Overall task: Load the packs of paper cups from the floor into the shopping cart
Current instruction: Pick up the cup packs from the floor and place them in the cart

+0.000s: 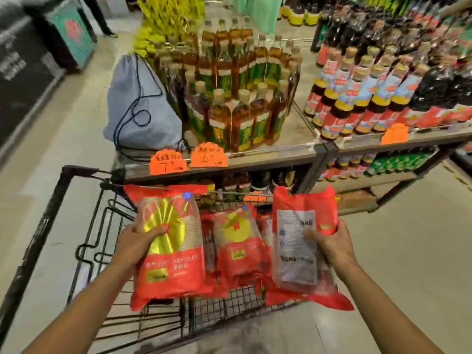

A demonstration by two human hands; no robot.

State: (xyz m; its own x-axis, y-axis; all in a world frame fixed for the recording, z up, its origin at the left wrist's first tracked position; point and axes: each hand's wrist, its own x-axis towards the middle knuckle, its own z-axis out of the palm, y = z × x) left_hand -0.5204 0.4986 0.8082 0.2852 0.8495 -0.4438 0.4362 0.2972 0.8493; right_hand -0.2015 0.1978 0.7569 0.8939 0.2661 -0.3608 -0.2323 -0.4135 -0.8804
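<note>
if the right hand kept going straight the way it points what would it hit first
Probably the far rim of the shopping cart, just before the display shelf. The right hand, gripping a pack of paper cups, points forward and inward above the basket; depth is unclear.

Head view: looks forward-down, close over shopping cart (pixel 76 226), shelf (pixel 255 159) beyond.
</note>
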